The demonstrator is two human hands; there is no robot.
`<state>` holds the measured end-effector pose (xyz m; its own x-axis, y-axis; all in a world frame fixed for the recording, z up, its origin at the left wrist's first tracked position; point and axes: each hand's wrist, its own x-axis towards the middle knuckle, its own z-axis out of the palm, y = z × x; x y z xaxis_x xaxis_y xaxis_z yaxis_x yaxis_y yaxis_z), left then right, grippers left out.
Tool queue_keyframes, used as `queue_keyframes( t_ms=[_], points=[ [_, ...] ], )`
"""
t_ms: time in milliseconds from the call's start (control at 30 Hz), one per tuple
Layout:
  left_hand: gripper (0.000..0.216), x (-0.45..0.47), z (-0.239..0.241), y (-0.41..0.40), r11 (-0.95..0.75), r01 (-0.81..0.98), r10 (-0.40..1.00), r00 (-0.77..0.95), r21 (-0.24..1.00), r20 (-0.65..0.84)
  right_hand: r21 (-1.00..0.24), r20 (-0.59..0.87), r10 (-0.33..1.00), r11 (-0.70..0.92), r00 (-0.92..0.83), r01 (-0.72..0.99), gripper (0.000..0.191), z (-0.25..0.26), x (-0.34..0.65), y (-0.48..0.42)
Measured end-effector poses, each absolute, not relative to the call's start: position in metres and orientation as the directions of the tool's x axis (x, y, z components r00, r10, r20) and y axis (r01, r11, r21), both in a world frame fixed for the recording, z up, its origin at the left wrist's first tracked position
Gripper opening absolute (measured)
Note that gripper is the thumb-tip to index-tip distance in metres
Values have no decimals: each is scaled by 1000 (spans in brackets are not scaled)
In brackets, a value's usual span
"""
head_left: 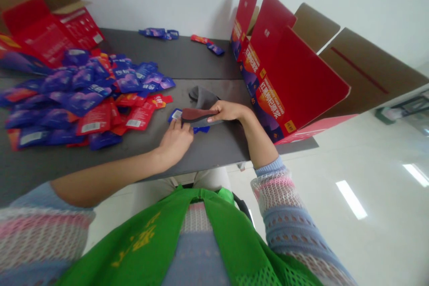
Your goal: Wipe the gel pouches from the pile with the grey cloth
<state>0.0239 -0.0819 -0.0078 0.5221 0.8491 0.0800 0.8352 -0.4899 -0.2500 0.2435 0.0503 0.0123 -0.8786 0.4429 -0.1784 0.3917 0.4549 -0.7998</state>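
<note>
A grey cloth with a dull red side is folded in my right hand, whose fingers and thumb are closed around it. Beneath the cloth lies a small blue pouch, its white label patch and one end peeking out. My left hand holds this pouch down against the table with bent fingertips, right beside the cloth's edge. Most of the pouch is hidden by the cloth and my fingers. To the left spreads a pile of blue and red pouches.
Red printed cartons with raised flaps stand along the right of the grey table. Another open red carton is at the back left. A few blue pouches and a red pouch lie near the wall.
</note>
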Motion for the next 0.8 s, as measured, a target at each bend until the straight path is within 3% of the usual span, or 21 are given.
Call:
queue_keyframes(
  t_ms=[100,200,267,333,400,500,567,633,733,800],
  points=[
    [41,19,-9,-80,-310,915,928,350,-259,125,-672,-142,606,521,-783,526,33,19,247,45],
    [46,6,-13,-67,-248,946,950,279,-208,138,-498,119,853,494,-508,713,23,12,237,46],
    [49,-6,-17,-53,-263,957,953,277,-122,122,-535,278,898,440,-342,721,25,3,230,52],
    [53,-19,-21,-35,-318,948,944,318,-12,90,-650,388,900,420,-198,633,29,-6,228,62],
    [57,-32,-24,-15,-445,889,896,441,104,61,-737,466,884,415,-43,534,35,-10,232,71],
    [60,-47,-26,14,-624,722,767,638,298,61,-773,525,847,430,90,467,45,-6,240,75],
    [60,-51,-26,22,-658,654,726,682,373,86,-758,535,843,449,58,473,47,-1,238,68],
    [58,-49,-25,14,-628,694,765,633,351,117,-713,514,854,476,-78,514,44,1,227,53],
    [50,-28,-21,-24,-503,847,861,474,173,184,-571,362,822,568,-440,592,39,-5,202,25],
    [51,-6,-18,-55,-485,872,866,468,68,177,-462,207,750,641,-628,613,45,-11,187,11]
  ],
)
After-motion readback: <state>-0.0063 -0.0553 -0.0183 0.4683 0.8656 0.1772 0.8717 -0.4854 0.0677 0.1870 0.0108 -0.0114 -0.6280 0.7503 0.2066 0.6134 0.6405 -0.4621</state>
